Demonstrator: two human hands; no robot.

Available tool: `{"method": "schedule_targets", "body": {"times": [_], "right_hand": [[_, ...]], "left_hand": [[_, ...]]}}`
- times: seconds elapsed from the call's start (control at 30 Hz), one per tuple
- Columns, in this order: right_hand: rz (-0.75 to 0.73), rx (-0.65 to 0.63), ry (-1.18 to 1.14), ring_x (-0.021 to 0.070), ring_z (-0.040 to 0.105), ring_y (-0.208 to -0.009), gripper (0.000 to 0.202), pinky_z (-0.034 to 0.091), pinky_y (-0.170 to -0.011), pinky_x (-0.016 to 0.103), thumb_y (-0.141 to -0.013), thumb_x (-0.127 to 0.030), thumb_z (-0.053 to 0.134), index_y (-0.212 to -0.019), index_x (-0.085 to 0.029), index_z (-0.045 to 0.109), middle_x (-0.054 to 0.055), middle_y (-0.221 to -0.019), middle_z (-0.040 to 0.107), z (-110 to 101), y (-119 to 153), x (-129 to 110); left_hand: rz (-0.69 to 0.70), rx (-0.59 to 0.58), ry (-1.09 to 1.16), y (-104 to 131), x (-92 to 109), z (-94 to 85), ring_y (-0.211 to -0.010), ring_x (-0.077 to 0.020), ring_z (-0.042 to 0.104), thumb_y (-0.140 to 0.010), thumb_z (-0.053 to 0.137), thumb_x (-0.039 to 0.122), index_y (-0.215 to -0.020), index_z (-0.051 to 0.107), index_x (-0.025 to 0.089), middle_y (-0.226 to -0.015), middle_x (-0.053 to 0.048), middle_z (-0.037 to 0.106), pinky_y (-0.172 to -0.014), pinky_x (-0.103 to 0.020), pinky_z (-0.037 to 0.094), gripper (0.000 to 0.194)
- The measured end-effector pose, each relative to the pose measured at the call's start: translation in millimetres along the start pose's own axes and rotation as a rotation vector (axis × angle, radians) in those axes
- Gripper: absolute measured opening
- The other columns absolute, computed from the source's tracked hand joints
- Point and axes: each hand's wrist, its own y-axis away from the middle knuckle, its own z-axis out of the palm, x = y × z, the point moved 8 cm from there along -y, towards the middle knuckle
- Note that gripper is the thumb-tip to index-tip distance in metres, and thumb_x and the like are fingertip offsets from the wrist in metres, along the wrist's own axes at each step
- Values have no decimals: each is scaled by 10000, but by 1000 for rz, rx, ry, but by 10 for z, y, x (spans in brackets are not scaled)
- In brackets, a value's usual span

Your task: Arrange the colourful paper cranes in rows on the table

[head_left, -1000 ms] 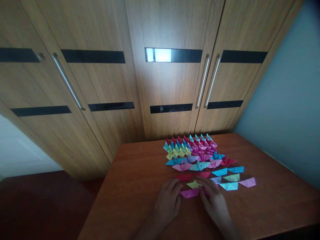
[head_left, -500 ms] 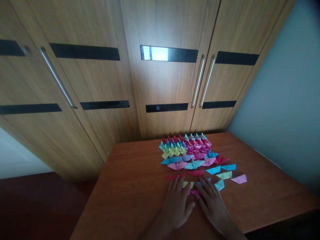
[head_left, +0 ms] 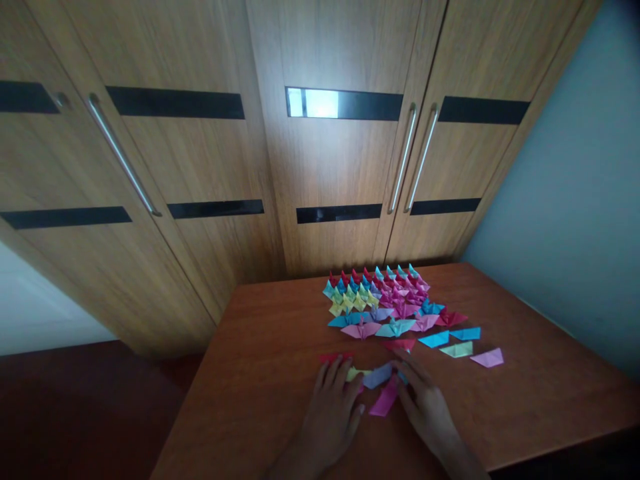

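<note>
The left hand (head_left: 330, 408) lies low with its fingers spread and the thumb apart, closed on nothing that shows, over a red folded-paper piece (head_left: 331, 358) and a yellow folded-paper piece (head_left: 357, 373). The right hand (head_left: 426, 401) has bent fingers over a mostly hidden teal folded-paper piece (head_left: 403, 377); I cannot tell whether it pinches that.

Between the 2 hands sits a lavender folded-paper piece (head_left: 378, 377), and a magenta folded-paper piece (head_left: 385, 399) slants beside the right thumb. Each should be nearly weightless, crisp along its creases yet easily crushed, and apt to skid on the smooth tabletop (head_left: 270, 373). The long edge looks the best place for a light pinch; the pointed tips would probably bend.

Farther right lie 4 more flat pieces: 2 blue folded-paper pieces (head_left: 434, 339), 1 green folded-paper piece (head_left: 457, 350) and 1 pink folded-paper piece (head_left: 488, 358). Beyond, origami cranes (head_left: 395, 327) with spread wings front tight rows of upright ones, before a wood-grain wardrobe (head_left: 330, 173).
</note>
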Motion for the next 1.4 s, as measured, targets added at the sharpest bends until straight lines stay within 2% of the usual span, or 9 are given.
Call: {"method": "schedule_targets", "body": {"times": [0.13,0.27,0.53,0.73,0.9,1.0,1.1,1.33,1.4], "right_hand": [[-33,-18,200,285,281,-1347,426,330,-1063,501,-876,-355,454,-1279,-240,530,71,-1438,376,-58,-86,192],[-74,-73,299,281,243,-1363,478,314,-1073,485,-888,-422,438,-1325,-233,482,72,-1472,320,101,4,86],[-124,-137,228,302,278,-1344,493,304,-1067,498,-898,-403,430,-1369,-259,417,64,-1483,304,618,49,-791],[-214,-246,24,291,241,-1359,545,259,-1093,504,-849,-297,501,-1379,-231,394,83,-1479,309,1039,-409,-1441],[-246,-229,-237,223,295,-1341,431,293,-1099,443,-845,-210,481,-1276,-210,497,78,-1434,379,1056,-722,-1594],[-181,-135,-352,183,385,-1289,355,373,-1059,388,-896,-211,389,-1219,-214,536,71,-1385,440,831,-692,-1412],[-137,-61,-330,197,464,-1224,329,423,-1017,399,-917,-253,366,-1176,-241,567,64,-1312,515,481,-498,-1038],[82,297,104,275,521,-1146,367,425,-974,487,-888,-376,396,-1167,-219,574,111,-1195,589,-693,-2,702],[98,275,269,297,456,-1217,432,360,-1012,521,-871,-434,400,-1223,-227,542,112,-1308,507,-841,39,1104]], "left_hand": [[-33,-9,-26,69,-166,-81,-1376,-274,209,-885,469,306,-1360,392,334,-1507,-18,259,-1098,-526,235,483],[-85,22,-72,177,-427,-158,-1370,-286,230,-878,482,351,-1362,393,332,-1508,-36,255,-1080,-538,260,492],[-197,171,-193,512,-856,-273,-1349,-287,276,-889,441,436,-1376,386,278,-1500,-61,276,-1058,-504,304,516],[-250,247,-253,715,-964,-393,-1361,-292,234,-877,459,438,-1419,312,246,-1509,-69,251,-1061,-490,291,594],[-262,219,-305,685,-953,-445,-1374,-317,185,-880,451,440,-1444,243,274,-1528,-71,192,-1064,-524,241,623],[-245,169,-292,577,-946,-410,-1373,-335,175,-869,463,455,-1437,261,292,-1535,-70,167,-1069,-544,197,625],[-251,120,-268,446,-1014,-363,-1368,-341,192,-868,454,479,-1417,312,302,-1525,-74,203,-1071,-556,169,594],[-321,112,-290,134,-1396,-379,-1350,-338,244,-879,407,511,-1356,418,295,-1488,-92,296,-1062,-566,156,524],[-350,121,-312,54,-1523,-390,-1345,-338,253,-885,392,509,-1349,427,287,-1479,-99,310,-1056,-567,163,516]]}}
